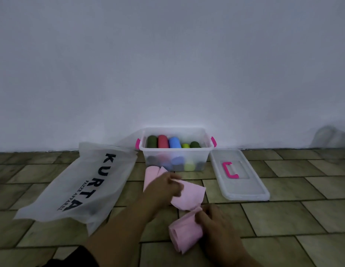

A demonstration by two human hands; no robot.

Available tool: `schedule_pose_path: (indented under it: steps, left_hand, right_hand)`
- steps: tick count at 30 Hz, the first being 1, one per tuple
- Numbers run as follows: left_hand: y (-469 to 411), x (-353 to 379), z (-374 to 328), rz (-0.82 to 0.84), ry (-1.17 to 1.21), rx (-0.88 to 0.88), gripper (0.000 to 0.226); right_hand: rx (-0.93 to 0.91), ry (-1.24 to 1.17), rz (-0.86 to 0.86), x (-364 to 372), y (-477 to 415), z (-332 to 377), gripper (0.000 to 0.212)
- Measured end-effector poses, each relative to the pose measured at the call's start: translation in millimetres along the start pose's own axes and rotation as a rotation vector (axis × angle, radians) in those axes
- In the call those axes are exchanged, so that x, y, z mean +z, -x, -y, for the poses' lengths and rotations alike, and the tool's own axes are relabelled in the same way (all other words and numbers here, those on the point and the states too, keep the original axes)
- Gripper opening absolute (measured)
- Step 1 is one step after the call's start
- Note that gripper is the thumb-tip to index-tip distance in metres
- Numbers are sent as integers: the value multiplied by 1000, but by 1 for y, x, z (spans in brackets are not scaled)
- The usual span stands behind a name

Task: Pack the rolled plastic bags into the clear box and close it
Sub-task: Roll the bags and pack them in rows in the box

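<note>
A clear box [142, 145] with pink side latches stands open against the wall, holding several rolled bags: green, red, blue, yellow-green and dark green. In front of it a pink plastic bag [189, 197] lies on the floor, partly rolled. My right hand [216, 222] grips its rolled near end [184, 233]. My left hand [165, 187] presses on the flat part of the pink bag farther up. The box's clear lid [243, 187] with a pink handle lies flat on the floor to the right of the box.
A large translucent white bag [77, 189] printed "KURTA" lies on the tiled floor left of the box. A plain white wall rises right behind the box. A blurred grey shape [331, 139] sits at the far right by the wall.
</note>
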State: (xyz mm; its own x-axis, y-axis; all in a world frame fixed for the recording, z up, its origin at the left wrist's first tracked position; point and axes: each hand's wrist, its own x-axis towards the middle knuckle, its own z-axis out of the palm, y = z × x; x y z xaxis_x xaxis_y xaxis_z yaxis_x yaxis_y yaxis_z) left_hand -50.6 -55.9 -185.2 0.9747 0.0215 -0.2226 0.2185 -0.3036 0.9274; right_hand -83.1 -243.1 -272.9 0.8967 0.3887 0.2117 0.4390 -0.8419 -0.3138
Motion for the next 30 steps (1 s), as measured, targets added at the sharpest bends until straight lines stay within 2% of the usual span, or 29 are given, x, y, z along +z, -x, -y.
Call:
schedule_pose_path:
  steps: [2, 3, 8, 10, 12, 14, 19, 21, 24, 30]
  left_hand:
    - [5, 10, 12, 126, -429, -2, 24]
    - [6, 14, 20, 141, -540, -12, 29]
    - [6, 18, 50, 84, -581, 28, 29]
    - [1, 19, 55, 71, -645, 9, 25]
    - [-7, 23, 58, 67, -745, -27, 31]
    - [-16, 26, 60, 18, -848, -11, 38]
    - [-38, 28, 64, -93, -1055, 21, 33]
    - [-47, 28, 64, -100, -1041, 2, 34]
    - [-55, 29, 65, -66, -996, -70, 50]
    - [-57, 31, 60, -67, -1012, -119, 58]
  right_hand:
    - [9, -6, 0, 0, -1, -2, 33]
    - [37, -43, 4, 0, -1, -4, 34]
    - [80, -151, -39, -12, 6, 0, 54]
    - [115, -111, 46, -18, 8, 10, 72]
    - [166, 0, 177, -17, 5, 25, 92]
    - [182, 86, 254, -12, 0, 37, 99]
    - [142, 111, 249, -11, -20, 37, 82]
    - [101, 135, 283, -12, -22, 32, 80]
    - [37, 216, 378, -20, -15, 28, 75]
    - [-11, 188, 439, -38, -8, 35, 34]
